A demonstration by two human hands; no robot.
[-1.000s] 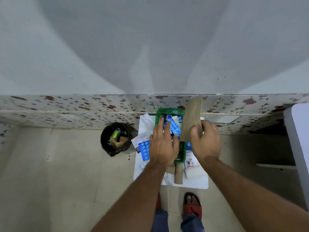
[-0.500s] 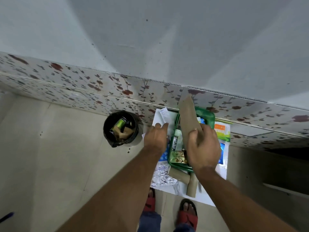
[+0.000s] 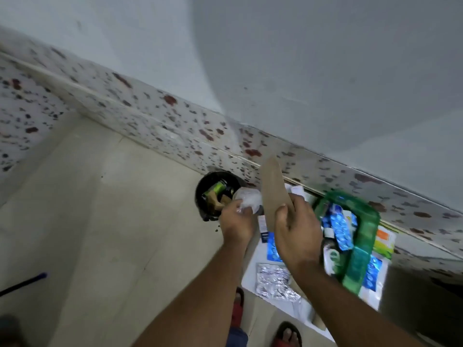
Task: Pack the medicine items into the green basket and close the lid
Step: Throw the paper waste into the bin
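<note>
The green basket [image 3: 364, 236] stands open on a white sheet [image 3: 253, 266] by the wall, with blue blister strips [image 3: 339, 230] and a bottle inside. My right hand [image 3: 297, 231] grips a brown paper envelope [image 3: 273, 189] held upright, left of the basket. My left hand [image 3: 236, 222] holds a crumpled clear wrapper [image 3: 249, 200] over the rim of the black bin [image 3: 213, 194]. A silver foil strip [image 3: 274, 281] and a blue strip [image 3: 271, 249] lie on the sheet, partly hidden by my right arm.
The black bin holds a green bottle and brown scraps. More packets [image 3: 383, 241] lie on the sheet right of the basket. The floral-tiled wall base [image 3: 175, 116] runs behind. A blue stick [image 3: 25, 283] lies at far left. My sandalled feet [image 3: 286, 334] stand below.
The view swung left and tilted. My left hand left the sheet with a clear wrapper and moved to the bin. My right hand carried the envelope leftward, off the basket.
</note>
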